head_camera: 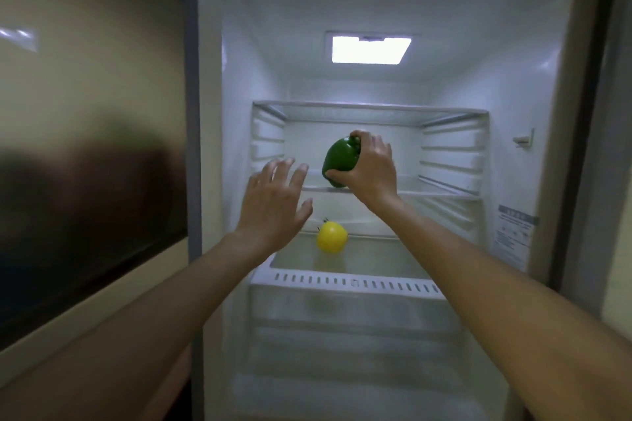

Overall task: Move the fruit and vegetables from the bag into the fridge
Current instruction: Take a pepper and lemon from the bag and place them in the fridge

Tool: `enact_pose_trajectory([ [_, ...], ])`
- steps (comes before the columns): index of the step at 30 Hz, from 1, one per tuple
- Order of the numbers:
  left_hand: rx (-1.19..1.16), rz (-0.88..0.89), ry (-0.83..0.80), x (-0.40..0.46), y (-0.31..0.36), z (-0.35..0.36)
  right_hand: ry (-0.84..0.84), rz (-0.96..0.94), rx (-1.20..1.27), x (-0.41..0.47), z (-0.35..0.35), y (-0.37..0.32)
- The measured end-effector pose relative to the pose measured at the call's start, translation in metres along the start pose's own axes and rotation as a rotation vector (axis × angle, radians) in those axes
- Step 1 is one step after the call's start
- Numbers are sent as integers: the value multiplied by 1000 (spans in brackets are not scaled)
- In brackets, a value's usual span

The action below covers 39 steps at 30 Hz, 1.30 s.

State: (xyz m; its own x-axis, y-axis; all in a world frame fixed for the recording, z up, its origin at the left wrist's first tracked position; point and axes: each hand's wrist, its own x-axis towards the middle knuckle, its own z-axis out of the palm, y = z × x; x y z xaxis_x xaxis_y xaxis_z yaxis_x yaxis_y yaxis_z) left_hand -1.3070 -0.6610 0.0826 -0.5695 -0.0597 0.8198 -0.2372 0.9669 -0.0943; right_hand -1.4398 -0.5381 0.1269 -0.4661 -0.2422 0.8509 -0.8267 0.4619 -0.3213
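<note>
Gripped from the side by the right hand [371,169], fingers curled over its top and thumb under its base, a green pepper [341,161] hangs inside the open fridge [212,147], at about the level of the middle glass shelf [441,193] and apparently not yet set down. Left hand [275,196], just beside it, is empty, fingers spread, palm facing into the fridge, touching nothing that can be made out.

One shelf lower, a yellow fruit [331,236], round w/ a dark stem, prob. an apple, sits on the bottom glass shelf [376,260], toward its left. Below that, the vented front strip [355,283] of a drawer cover, then pale, blurred drawers.

Progress, as a judgement: one item looks stowed, a second is about to be placed; the bag is out of view, so how much is left can't be told.

Fridge interior is white and otherwise bare: ribbed side walls, another shelf [369,109] above the pepper, a lit lamp panel [371,49] in the ceiling. A printed sticker [514,232] sits on the right inner wall; text too small to read. To the left, a beige cabinet front [92,44] w/ a dark glossy panel [85,202]. Room light is dim; the fridge lamp does most of the work.
</note>
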Motion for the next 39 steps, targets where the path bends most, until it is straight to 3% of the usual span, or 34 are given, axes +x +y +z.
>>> enact_pose_trajectory([
  [6, 15, -105, -81, 50, -13, 19, -174, 143, 67, 51, 46, 12],
  [17, -56, -151, -61, 85, -18, 60, -256, 179, 27, 110, 101, 36],
  [39, -64, -113, -142, 82, -23, 52, -486, 267, 108, 102, 83, 27],
])
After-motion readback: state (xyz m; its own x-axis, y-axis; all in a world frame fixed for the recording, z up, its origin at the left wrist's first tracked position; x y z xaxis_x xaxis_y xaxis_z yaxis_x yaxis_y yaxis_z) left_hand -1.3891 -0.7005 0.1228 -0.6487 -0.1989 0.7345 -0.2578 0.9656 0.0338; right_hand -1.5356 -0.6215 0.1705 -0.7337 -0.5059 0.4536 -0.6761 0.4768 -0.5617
